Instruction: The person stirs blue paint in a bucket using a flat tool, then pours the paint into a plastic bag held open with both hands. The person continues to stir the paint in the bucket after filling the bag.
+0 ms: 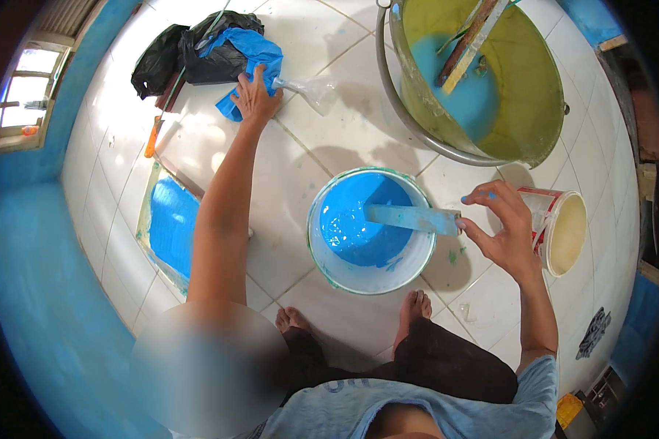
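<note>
A white bucket (421, 252) of glossy blue paint (344, 227) stands on the floor before my feet. A flat, paint-smeared stick (410, 217) dips into the paint and leans over the bucket's right rim. Close to its outer end is my right hand (504, 227), thumb and forefinger apart, blue paint on a fingertip. My left arm stretches forward to the far left, where my left hand (255, 99) lies with spread fingers on a blue plastic bag (252, 47). Clear plastic (311, 91) sticks out beside that hand. Black plastic bags (212, 58) lie just behind the blue one.
A paint tray (170, 219) with blue paint lies left, partly behind my forearm. An orange-handled tool (154, 137) is nearby. At the far right stands a large yellowish bucket (520, 110) with sticks and bluish liquid. A smaller tub (564, 230) lies tipped beside my right hand.
</note>
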Available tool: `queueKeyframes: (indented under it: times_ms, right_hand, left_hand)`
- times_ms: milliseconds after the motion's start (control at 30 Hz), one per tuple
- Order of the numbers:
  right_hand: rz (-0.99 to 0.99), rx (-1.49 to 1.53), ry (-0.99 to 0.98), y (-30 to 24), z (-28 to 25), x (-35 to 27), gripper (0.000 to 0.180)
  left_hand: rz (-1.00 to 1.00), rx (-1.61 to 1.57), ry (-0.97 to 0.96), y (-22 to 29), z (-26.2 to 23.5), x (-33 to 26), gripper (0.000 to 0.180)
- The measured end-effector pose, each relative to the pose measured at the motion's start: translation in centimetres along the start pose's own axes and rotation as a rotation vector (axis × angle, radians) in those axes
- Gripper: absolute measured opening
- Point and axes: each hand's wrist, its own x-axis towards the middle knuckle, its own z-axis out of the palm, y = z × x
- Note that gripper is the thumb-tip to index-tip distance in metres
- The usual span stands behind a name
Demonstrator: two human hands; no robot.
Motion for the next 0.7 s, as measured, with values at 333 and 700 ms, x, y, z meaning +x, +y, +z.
queueKeyframes:
  times_ms: [333, 700]
  right_hand:
    - [-0.006, 0.01, -0.019, 0.8, -0.5, 0.5, 0.022]
    - [-0.027, -0.067, -0.055, 1.3, -0.8, -0.1, 0.018]
  left_hand:
    - [0.133, -0.126, 0.019, -0.8, 0.0, 3.2, 0.085]
    - [0.216, -0.084, 0.059, -0.2, -1.3, 3.4, 0.06]
